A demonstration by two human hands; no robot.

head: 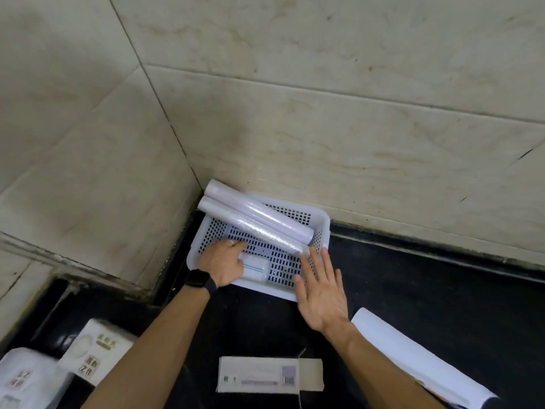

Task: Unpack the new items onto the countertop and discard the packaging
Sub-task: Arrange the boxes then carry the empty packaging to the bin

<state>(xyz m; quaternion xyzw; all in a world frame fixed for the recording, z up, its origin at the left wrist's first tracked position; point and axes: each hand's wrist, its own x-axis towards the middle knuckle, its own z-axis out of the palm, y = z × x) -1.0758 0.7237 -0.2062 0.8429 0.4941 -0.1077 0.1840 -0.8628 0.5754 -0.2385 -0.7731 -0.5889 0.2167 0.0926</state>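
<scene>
Black countertop [413,290], tiled corner; white basket [321,228] at 12 o'clock; left hand [222,262] grips small white pack [256,265] inside; right hand [321,293] flat, fingers spread; risk: two rolls [259,224] propped across rim may roll off if jostled.

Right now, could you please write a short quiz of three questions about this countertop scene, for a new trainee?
1. True or false: the two rolls lie flat on the floor of the white basket.
2. Which hand is inside the basket? A) left hand B) right hand C) both
3. What lies on the black countertop between the two forearms?

Key
1. False: they lie slanted, their far ends above the rim at the wall corner.
2. A. The left hand is on a small white pack; the right hand is open over the near rim.
3. A flat white carton, its end flap open.
</scene>
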